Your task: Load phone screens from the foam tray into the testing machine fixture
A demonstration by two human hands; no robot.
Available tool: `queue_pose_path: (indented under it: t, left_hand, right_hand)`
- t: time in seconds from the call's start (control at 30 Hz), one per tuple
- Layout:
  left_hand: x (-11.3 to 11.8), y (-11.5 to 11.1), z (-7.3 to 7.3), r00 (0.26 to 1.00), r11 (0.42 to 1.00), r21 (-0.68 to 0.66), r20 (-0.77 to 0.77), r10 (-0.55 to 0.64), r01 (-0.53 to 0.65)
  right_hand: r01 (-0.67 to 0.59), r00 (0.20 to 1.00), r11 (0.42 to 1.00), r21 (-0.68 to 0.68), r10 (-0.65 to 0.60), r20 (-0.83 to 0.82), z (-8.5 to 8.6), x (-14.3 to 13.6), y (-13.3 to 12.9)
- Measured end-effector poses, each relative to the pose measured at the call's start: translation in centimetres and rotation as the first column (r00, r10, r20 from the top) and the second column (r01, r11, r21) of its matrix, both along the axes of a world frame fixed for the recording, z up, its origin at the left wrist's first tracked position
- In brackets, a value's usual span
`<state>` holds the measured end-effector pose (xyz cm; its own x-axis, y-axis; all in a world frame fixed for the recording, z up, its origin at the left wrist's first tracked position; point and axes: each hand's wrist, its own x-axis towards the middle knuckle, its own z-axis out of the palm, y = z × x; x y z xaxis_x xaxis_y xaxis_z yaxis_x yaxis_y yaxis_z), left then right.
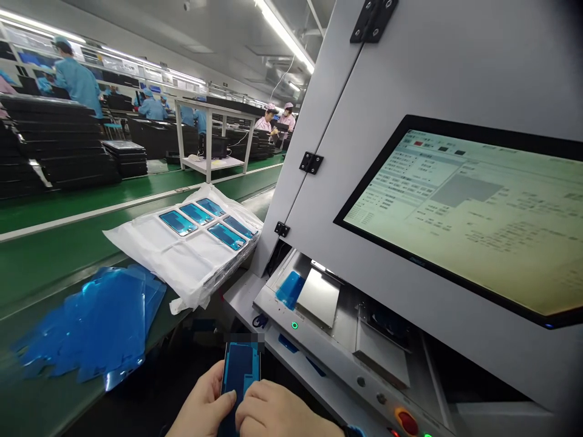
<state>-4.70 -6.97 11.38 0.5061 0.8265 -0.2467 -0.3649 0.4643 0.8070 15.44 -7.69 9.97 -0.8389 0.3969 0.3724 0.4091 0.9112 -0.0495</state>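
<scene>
At the bottom of the view both my hands hold a phone-shaped part (241, 367) covered with blue film. My left hand (204, 403) grips its left edge, thumb on the film. My right hand (277, 413) covers its lower right part, fingers pressing on the face. The part sits in front of a grey machine's loading bay (319, 297), where a metal plate and a blue film piece (290, 289) lie. To my left a white tray (182, 249) in plastic wrap carries several blue-filmed parts (200, 220).
A pile of peeled blue films (91, 321) lies on the green conveyor bench (54, 243). The machine has a lit screen (473, 212), a green light (294, 325) and a red button (407, 422). Several workers in blue and pink coats stand among black tray stacks (54, 142) far behind.
</scene>
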Motion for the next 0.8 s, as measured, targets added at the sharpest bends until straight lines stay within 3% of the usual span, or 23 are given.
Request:
queue_pose_path:
  t: [0.1, 0.2, 0.27, 0.4, 0.53, 0.6, 0.7, 0.8]
  left_hand:
    - [-0.4, -0.3, -0.3, 0.999, 0.998, -0.050, 0.046, -0.021, 0.024]
    - [-0.9, -0.4, -0.7, 0.995, 0.996, -0.065, 0.087, -0.051, 0.057]
    - [-1.1, -0.2, -1.0, 0.995, 0.993, 0.057, 0.004, -0.105, 0.104]
    - [-1.2, 0.2, -1.7, 0.929, 0.938, 0.323, -0.370, 0.001, 0.128]
    - [-1.8, 0.4, -2.8, 0.860, 0.931, 0.341, -0.507, 0.064, 0.132]
    - [-2.5, 0.5, -3.5, 0.861, 0.949, 0.307, -0.500, 0.094, 0.075]
    - [-3.3, 0.8, -4.9, 0.926, 0.975, 0.217, -0.357, 0.123, -0.046]
    - [-3.4, 1.0, -6.2, 0.973, 0.974, 0.105, -0.093, 0.211, -0.201]
  right_hand:
    - [0.171, 0.985, 0.974, -0.147, -0.169, 0.026, 0.1, -0.1, -0.3]
    - [0.403, 0.903, 0.855, -0.325, -0.429, -0.009, 2.6, -0.2, -0.7]
    - [0.485, 0.840, 0.788, -0.378, -0.540, -0.047, 4.8, -0.4, -0.5]
    - [0.447, 0.804, 0.793, -0.415, -0.559, -0.203, 7.1, -1.1, 0.7]
    - [0.402, 0.706, 0.784, -0.473, -0.594, -0.385, 6.1, -0.8, 2.0]
    - [0.405, 0.583, 0.732, -0.548, -0.668, -0.462, 4.9, -0.4, 2.7]
    - [0.353, 0.297, 0.590, -0.726, -0.807, -0.511, 2.1, 0.0, 4.1]
    - [0.074, 0.002, 0.461, -0.884, -0.887, -0.462, -1.5, -0.3, 5.7]
